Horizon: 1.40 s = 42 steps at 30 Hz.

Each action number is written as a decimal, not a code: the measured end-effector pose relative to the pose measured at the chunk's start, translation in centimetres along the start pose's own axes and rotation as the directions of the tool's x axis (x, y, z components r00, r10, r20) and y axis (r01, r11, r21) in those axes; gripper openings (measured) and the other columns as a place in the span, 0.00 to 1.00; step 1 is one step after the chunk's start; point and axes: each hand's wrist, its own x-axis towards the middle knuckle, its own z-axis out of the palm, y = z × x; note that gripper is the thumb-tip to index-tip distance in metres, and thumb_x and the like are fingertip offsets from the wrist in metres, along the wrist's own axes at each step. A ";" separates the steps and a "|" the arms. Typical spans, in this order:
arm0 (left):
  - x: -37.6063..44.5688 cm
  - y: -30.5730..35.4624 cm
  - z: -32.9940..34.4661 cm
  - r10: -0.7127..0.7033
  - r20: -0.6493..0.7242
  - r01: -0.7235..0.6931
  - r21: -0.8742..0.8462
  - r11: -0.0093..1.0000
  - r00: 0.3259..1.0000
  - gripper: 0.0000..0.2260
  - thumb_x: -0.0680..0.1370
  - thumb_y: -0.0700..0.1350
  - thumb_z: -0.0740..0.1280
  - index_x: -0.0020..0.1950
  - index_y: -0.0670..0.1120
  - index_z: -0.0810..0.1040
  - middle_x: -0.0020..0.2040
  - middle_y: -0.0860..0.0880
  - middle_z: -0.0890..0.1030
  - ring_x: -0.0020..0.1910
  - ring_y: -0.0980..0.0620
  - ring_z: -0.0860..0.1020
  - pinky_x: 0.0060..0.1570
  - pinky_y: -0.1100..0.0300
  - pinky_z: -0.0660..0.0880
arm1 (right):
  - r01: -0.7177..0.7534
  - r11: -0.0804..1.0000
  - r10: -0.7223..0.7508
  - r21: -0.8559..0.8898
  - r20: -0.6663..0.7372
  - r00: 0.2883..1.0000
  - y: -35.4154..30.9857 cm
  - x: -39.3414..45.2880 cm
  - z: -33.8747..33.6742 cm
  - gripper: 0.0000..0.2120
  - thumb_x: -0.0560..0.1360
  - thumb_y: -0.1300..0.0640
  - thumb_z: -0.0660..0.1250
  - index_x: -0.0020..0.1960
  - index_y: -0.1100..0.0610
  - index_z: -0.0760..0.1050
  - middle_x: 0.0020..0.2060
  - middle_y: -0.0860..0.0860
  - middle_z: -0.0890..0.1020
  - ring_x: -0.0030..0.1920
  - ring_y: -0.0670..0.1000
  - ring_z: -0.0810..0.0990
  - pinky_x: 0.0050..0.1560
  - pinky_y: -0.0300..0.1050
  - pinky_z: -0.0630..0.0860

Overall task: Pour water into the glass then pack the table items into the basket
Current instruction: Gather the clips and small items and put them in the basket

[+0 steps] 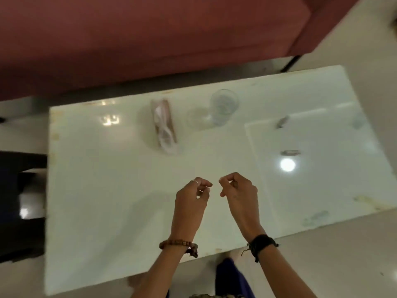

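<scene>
A clear drinking glass stands near the far edge of the white glossy table. To its left lies a narrow brown tissue holder with white tissue spilling out of it. My left hand and my right hand hover side by side over the near middle of the table, fingers loosely curled, holding nothing. A bead bracelet sits on the left wrist and a black band on the right wrist. No basket or water container is in view.
A dark red sofa runs along the far side of the table. Two small metal fittings sit in the tabletop at the right. A dark piece of furniture stands at the left edge. Pale floor surrounds the table.
</scene>
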 end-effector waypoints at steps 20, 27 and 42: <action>21.5 11.4 26.3 0.338 0.227 -0.397 0.680 0.616 0.913 0.12 0.78 0.40 0.60 0.61 0.44 0.71 0.60 0.41 0.71 0.58 0.43 0.72 0.51 0.51 0.72 | -0.395 0.918 0.395 0.034 -0.160 0.905 12.2 20.6 -14.8 0.18 0.74 0.48 0.63 0.45 0.63 0.79 0.40 0.57 0.85 0.43 0.57 0.83 0.45 0.48 0.77; 17.1 7.4 23.3 0.328 0.164 -0.366 0.487 0.793 0.930 0.05 0.74 0.35 0.62 0.46 0.42 0.77 0.47 0.45 0.76 0.45 0.48 0.76 0.43 0.61 0.71 | -0.306 0.949 0.303 -0.075 -0.054 0.952 12.5 18.1 -14.2 0.16 0.75 0.54 0.60 0.44 0.66 0.79 0.41 0.59 0.84 0.43 0.60 0.80 0.45 0.52 0.76; -0.1 -3.5 -9.5 -0.032 -0.141 0.018 -0.102 0.995 0.990 0.15 0.72 0.39 0.69 0.47 0.59 0.71 0.40 0.57 0.79 0.36 0.67 0.77 0.35 0.78 0.71 | 0.083 0.996 -0.078 -0.012 0.238 0.968 -0.7 -3.2 5.6 0.10 0.81 0.53 0.52 0.44 0.55 0.66 0.37 0.45 0.80 0.27 0.43 0.73 0.29 0.37 0.70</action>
